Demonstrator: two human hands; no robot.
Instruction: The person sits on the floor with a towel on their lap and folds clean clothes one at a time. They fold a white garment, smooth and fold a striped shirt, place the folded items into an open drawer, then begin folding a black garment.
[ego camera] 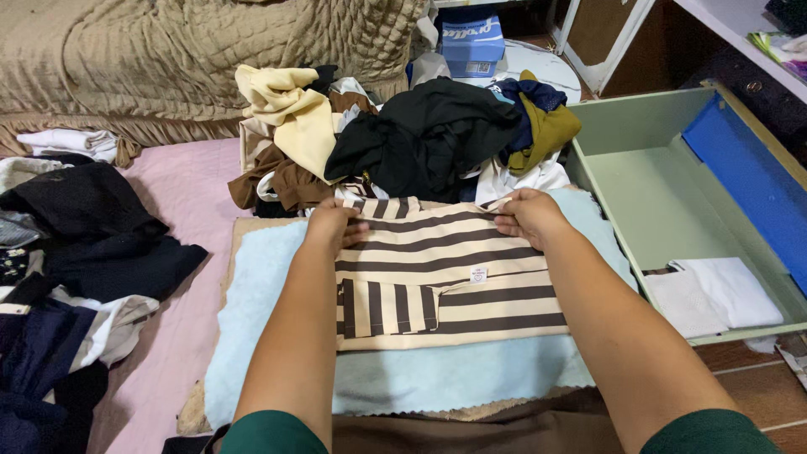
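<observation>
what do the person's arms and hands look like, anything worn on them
Both forearms are bare up to dark green sleeves that show only at the bottom edge of the view. The left hand and right hand wear no gloves; no rings, watch or bracelets are visible on wrists or fingers.

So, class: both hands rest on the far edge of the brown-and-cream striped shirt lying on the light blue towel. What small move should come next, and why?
Probably fold the far edge toward the body. The left hand and right hand both pinch the far edge of the brown-and-cream striped shirt, which lies flat on the light blue towel with one sleeve already tucked in.
</observation>
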